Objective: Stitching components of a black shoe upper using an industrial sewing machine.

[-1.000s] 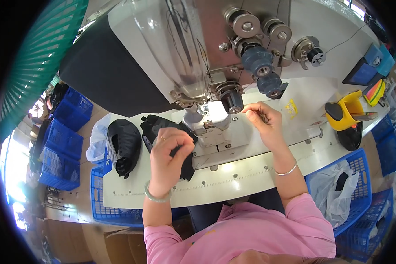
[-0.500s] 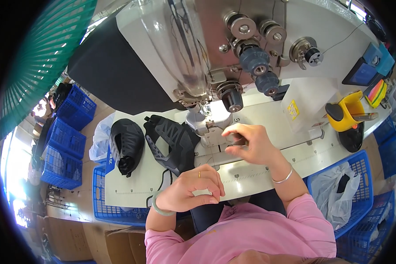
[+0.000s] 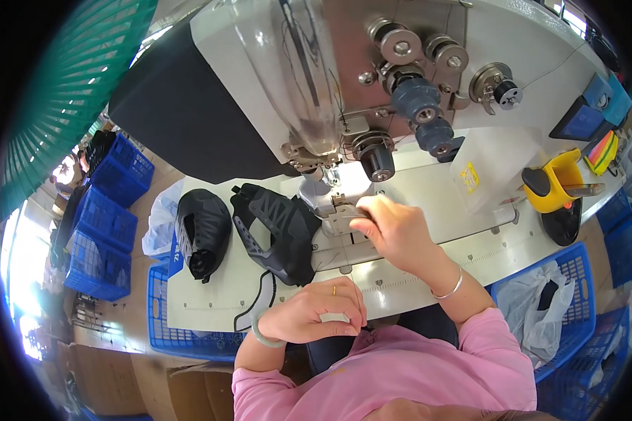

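Note:
My left hand [image 3: 316, 309] hangs over the front edge of the white worktable, its fingers curled and thumb tucked in; whatever they hold is hidden. Beside the lower metal part of the sewing machine [image 3: 333, 200], my right hand [image 3: 398, 231] is closed in a pinch. A small dark sliver shows at its fingertips, too small to name. To the left of the machine lie a black shoe upper [image 3: 281, 224] with grey lacing bands and an open side, and a dark, filled-out shoe [image 3: 202, 231]. A light grey piece with black edging [image 3: 261, 302] lies near my left wrist.
The machine head with its tension knobs [image 3: 416, 98] overhangs the table. On the right stand a yellow holder [image 3: 563, 179] and a translucent plastic guard [image 3: 491, 168]. Blue crates flank the table, one [image 3: 579, 281] holding plastic bags. A green fan grille [image 3: 84, 91] is at upper left.
My right hand has closed from spread, curved fingers into a pinch and turned beside the machine. My left hand has shifted slightly right and down, uncovering more of the light grey piece.

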Demonstrator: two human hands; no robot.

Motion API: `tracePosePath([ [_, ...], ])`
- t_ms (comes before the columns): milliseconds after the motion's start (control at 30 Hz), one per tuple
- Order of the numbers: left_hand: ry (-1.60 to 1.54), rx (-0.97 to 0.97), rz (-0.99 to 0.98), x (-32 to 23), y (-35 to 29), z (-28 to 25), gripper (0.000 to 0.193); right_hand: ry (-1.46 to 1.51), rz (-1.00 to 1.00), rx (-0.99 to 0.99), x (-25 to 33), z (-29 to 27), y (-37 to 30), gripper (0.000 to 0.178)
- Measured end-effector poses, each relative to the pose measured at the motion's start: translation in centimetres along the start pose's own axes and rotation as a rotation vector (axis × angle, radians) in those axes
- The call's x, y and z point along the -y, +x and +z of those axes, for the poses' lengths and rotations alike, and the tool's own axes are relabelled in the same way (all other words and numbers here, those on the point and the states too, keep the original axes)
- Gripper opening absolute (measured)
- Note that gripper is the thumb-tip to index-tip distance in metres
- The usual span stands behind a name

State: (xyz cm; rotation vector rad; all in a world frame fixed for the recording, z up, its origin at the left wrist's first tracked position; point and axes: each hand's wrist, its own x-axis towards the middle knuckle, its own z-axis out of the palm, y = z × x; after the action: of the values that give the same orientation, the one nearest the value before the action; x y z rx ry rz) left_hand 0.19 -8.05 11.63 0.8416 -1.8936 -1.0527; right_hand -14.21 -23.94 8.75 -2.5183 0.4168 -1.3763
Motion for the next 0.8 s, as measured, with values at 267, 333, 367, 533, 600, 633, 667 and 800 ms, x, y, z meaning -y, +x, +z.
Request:
tracePosePath([
  [267, -0.001, 0.158, -0.051, 0.4, 0.1, -0.2, 0.007, 0.068, -0.028, 0.131, 0.4, 0.4, 0.1, 0.025],
  [333, 0.086, 0.106, -0.245, 0.3, -0.9, -1.1, 0.010, 0.106, -0.015, 0.092, -0.1, 0.1, -0.2, 0.023],
  [367, 0.187, -0.012, -0.399, 0.3, -1.7, -2.0, 0.013, 0.128, -0.008, 0.066, -0.3, -0.2, -0.5, 0.023],
  [533, 1.287, -0.876, -0.776, 5.2, -2.6, -5.8, 0.041, 0.336, 0.180, 0.163, -1.1, -0.8, -1.9, 0.025],
  [600, 1.047, -0.887, -0.805, 7.1, -2.6, -6.7, 0.050, 0.351, 0.184, 0.189, -1.3, -0.5, -2.2, 0.026],
  [633, 0.896, -0.882, -0.874, 7.6, -2.5, -7.0, 0.056, 0.354, 0.178, 0.196, -1.3, -0.4, -2.3, 0.027],
  [667, 0.888, -0.924, -0.780, 7.8, -2.4, -7.1, 0.056, 0.361, 0.186, 0.214, -1.3, -0.3, -2.4, 0.027],
  [800, 0.629, -1.159, -0.542, 5.3, -2.2, -6.7, 0.059, 0.333, 0.184, 0.219, -1.9, -0.5, -2.7, 0.025],
])
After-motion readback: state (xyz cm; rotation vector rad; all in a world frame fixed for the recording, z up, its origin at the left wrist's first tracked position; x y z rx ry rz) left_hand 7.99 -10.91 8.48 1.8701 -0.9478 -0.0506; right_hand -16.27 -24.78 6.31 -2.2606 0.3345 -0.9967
